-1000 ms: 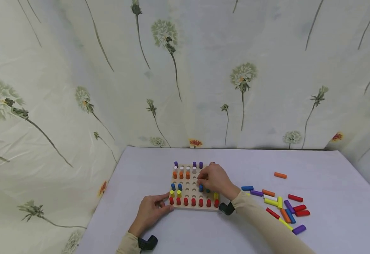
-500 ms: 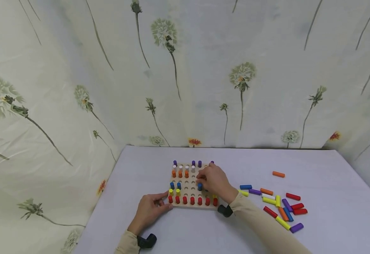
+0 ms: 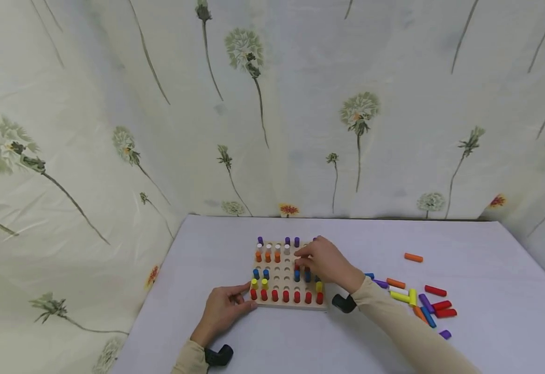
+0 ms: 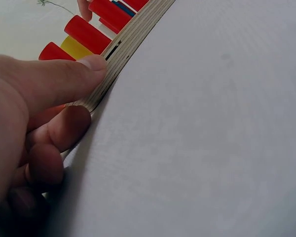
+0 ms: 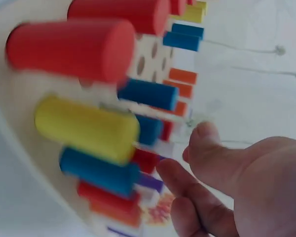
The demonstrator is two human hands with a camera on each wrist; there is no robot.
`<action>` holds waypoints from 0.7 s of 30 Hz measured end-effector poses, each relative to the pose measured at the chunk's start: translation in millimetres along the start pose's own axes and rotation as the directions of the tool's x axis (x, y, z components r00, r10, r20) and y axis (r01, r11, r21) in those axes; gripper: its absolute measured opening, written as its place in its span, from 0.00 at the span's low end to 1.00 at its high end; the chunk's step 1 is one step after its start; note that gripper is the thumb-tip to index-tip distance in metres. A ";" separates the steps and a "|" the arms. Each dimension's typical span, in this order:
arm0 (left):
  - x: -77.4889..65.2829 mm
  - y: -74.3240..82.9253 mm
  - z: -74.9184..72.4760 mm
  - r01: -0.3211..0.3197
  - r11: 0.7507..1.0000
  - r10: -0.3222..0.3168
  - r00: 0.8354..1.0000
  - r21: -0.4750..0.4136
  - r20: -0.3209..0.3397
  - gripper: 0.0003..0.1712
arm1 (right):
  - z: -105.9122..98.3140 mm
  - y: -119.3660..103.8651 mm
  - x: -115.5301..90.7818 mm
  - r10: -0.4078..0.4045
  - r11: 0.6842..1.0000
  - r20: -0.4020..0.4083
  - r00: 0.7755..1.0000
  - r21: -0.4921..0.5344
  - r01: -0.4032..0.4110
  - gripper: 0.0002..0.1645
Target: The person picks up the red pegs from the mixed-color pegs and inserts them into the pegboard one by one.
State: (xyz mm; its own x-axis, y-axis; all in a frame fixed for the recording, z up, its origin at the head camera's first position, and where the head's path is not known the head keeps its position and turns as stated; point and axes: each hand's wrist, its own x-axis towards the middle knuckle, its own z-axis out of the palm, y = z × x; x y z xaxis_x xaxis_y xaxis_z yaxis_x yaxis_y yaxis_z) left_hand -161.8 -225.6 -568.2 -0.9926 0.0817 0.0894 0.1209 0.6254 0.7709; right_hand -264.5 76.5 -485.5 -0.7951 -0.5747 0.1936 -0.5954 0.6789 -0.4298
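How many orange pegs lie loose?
3: far orange peg, alone; middle orange peg, behind a white peg; near orange peg, beside a blue peg. The right sleeve may hide more.

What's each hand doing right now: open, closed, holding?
Left hand: closed, holding the pegboard by its near left corner.
Right hand: open over the pegboard, nothing visible in its grip.

Red pegs (image 3: 286,296), beige board (image 3: 291,306), dandelion-patterned backdrop (image 3: 300,130).
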 end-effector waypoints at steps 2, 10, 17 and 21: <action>0.9 0.5 1.1 -0.004 1.000 0.004 1.000 0.000 0.006 0.30 | -13.4 1.6 -6.9 0.024 0.999 -0.002 1.000 -0.023 -0.024 0.11; 0.5 -0.7 -0.5 -0.014 1.000 0.014 1.000 0.024 0.001 0.30 | -69.0 23.7 -53.1 0.070 0.990 0.107 0.992 -0.131 -0.056 0.02; -0.5 -0.6 -1.4 -0.006 1.000 0.006 1.000 0.005 0.010 0.30 | -80.2 53.5 -112.7 0.178 0.979 0.231 0.956 -0.136 -0.149 0.10; -0.5 -0.7 -2.0 -0.002 1.000 0.002 1.000 0.006 0.011 0.31 | -75.1 65.4 -132.6 0.297 0.950 0.270 0.916 -0.180 -0.255 0.10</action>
State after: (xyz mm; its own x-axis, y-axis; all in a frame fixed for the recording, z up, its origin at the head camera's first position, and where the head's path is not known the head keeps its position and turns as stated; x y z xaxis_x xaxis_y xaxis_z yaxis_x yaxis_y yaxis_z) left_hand -161.4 -227.6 -567.6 -0.9923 0.0910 0.0838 0.1225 0.6301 0.7668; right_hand -206.7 231.5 -473.1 -0.8739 -0.4480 -0.1888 -0.3835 0.8739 -0.2987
